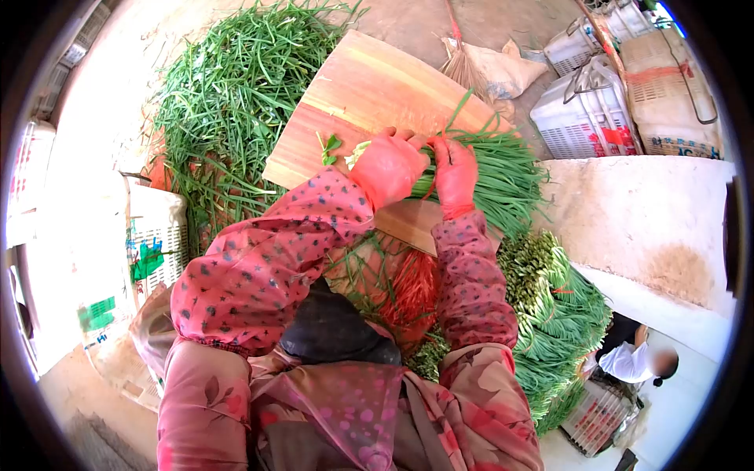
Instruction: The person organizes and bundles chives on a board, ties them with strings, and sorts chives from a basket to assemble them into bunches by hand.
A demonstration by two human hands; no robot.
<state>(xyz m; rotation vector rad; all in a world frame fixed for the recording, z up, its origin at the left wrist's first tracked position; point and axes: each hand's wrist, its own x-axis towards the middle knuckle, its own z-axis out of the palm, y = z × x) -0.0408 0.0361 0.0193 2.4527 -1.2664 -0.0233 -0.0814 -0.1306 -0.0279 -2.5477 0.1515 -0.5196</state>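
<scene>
A bunch of long green chives point(503, 177) lies across a wooden board point(377, 86), its loose ends fanning to the right. My left hand point(390, 166), in a pinkish-red glove, is wrapped round the bunch near its pale end. Just right of it, my right hand point(455, 174), gloved alike, has its fingers pinched at the bunch. A thin red tie runs round the stalks between both hands, and its end seems to be in the right fingers, partly hidden. A small green leafy sprig point(329, 148) rests on the board left of my hands.
A heap of loose chives point(243, 94) lies beyond the board at left. Red strips point(414, 286) hang below the board. Tied bunches point(561, 322) are stacked at right. White crates point(585, 118) stand back right, another crate point(157, 235) left. A person point(628, 361) is at lower right.
</scene>
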